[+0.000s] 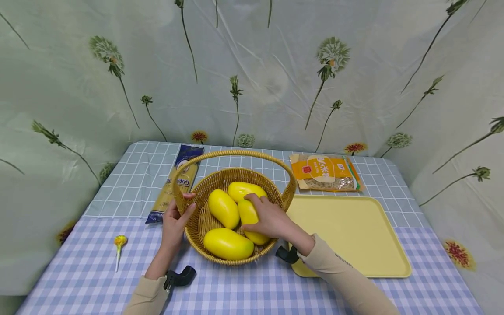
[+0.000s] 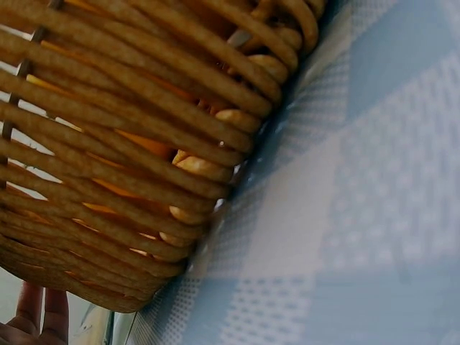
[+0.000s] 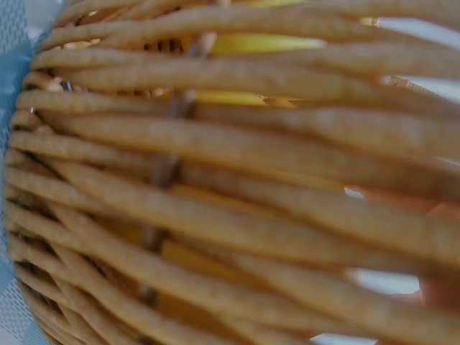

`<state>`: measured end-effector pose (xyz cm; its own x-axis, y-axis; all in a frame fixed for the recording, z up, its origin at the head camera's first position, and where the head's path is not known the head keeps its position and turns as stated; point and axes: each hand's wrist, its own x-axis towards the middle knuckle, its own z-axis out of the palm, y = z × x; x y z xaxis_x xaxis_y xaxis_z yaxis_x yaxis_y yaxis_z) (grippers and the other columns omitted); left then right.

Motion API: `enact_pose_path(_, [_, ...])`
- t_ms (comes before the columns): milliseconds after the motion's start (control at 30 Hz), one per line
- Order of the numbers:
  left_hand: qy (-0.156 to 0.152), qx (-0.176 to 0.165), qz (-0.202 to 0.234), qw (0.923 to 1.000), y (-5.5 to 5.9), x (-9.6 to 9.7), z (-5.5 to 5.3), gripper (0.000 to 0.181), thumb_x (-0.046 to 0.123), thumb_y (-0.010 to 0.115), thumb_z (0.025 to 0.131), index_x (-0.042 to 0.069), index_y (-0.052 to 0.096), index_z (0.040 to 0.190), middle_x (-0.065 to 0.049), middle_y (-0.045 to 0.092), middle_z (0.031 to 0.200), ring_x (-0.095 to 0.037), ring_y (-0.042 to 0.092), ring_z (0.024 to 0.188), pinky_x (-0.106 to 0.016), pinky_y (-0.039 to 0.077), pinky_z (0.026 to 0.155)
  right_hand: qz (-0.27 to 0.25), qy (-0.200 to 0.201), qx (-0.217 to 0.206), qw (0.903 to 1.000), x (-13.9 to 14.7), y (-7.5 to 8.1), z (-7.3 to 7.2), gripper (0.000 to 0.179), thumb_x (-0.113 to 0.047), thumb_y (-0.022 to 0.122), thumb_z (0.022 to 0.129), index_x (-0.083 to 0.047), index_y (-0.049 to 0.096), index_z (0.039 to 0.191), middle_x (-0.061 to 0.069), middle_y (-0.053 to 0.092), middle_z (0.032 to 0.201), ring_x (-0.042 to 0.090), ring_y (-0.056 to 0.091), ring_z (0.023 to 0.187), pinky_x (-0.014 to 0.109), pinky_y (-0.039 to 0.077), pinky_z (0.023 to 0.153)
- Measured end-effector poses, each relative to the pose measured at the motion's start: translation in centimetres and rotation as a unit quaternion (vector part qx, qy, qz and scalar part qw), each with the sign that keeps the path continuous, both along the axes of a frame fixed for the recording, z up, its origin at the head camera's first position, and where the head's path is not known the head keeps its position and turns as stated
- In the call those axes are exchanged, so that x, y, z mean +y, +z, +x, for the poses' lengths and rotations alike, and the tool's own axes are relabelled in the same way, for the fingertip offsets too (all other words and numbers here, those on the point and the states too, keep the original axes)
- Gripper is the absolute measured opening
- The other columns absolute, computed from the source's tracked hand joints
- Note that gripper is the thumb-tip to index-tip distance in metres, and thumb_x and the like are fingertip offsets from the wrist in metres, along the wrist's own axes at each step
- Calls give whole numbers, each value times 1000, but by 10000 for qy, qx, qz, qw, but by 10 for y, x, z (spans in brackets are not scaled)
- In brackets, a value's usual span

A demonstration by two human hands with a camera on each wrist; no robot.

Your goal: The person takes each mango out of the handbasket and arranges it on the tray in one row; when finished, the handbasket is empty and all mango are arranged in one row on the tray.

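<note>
A round woven basket (image 1: 206, 219) with a tall arched handle stands mid-table, holding several yellow mangoes. At its left side, my left hand (image 1: 173, 224) holds the rim by the foot of the handle; two of its fingertips (image 2: 54, 314) show beyond the weave in the left wrist view. My right hand (image 1: 271, 218) reaches over the right rim and grips a mango (image 1: 246, 213), thumb on the near side and fingers across the top. Beside that one lie a left mango (image 1: 223, 208), a back mango (image 1: 245, 190) and a front mango (image 1: 228, 244). Basket weave (image 3: 237, 136) fills the right wrist view.
Right of the basket, a yellow tray (image 1: 346, 232) lies under my right forearm. An orange noodle packet (image 1: 327, 173) is behind it. A blue-ended pasta packet (image 1: 165, 197) lies behind my left hand, and a lollipop (image 1: 120, 242) at the left.
</note>
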<state>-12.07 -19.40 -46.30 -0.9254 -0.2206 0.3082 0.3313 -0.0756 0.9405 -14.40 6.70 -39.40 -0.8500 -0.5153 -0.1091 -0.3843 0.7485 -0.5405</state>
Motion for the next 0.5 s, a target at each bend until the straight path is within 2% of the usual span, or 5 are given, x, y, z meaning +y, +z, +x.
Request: enact_pose_path(500, [-26,19,2,10000,2,1,1,25,-2,58,92,-11,50,114,-5,62,113,-20,51,114,-25,39,97,-435,-154,200,9987,0,2,2,75,-46,76,76,-21,38,135,9,49,109,20,52,77,35,43,64])
